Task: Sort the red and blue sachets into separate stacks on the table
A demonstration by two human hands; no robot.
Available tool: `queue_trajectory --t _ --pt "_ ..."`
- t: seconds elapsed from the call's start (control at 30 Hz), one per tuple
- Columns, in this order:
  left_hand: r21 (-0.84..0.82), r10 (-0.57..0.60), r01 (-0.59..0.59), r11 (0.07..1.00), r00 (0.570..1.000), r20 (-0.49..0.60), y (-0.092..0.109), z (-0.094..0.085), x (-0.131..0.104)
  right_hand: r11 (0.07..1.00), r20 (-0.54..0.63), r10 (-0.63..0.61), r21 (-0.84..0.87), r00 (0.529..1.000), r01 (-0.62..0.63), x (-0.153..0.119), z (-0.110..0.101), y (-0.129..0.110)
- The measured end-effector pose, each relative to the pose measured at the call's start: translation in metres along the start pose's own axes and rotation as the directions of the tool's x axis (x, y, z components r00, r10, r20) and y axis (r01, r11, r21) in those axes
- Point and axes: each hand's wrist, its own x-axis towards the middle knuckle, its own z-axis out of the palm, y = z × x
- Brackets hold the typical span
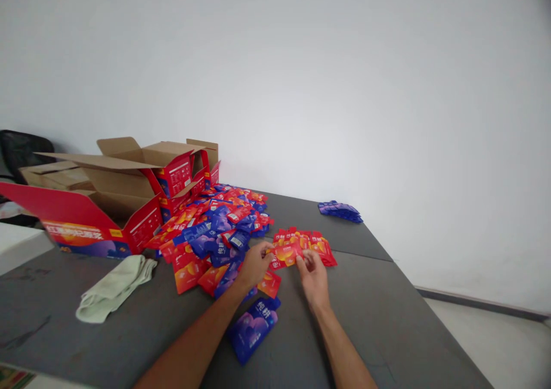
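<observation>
One red pouch (286, 254) is stretched between my two hands over the grey table. My left hand (257, 264) pinches its left end, and my right hand (313, 274) grips its right end. Just behind it lies a fanned row of red pouches (321, 244). To the left of my hands spreads a large mixed pile of red and blue pouches (221, 220). A single blue pouch (253, 329) lies between my forearms, near the front.
Open red cartons (92, 234) with brown flaps stand at the left. A folded pale green cloth (114, 288) lies before them on the table (172, 343). Blue pouches (340, 210) form a row at the back right, near the white wall.
</observation>
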Motion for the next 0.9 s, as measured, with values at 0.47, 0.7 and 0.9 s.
queue_trajectory --t 0.47,0.7,0.9 --pt "0.068 0.023 -0.021 0.997 0.999 -0.035 0.016 -0.009 -0.007 0.962 0.104 0.098 -0.263 0.990 -0.068 -0.003 -0.007 0.005" --pt "0.142 0.049 -0.047 0.989 0.999 -0.013 0.026 -0.013 -0.008 0.994 0.030 0.061 -0.088 0.998 -0.058 -0.008 0.000 -0.008" --pt "0.022 0.010 -0.010 1.000 1.000 0.018 0.026 -0.015 -0.006 0.981 0.091 0.162 -0.119 0.983 -0.151 -0.009 -0.006 -0.015"
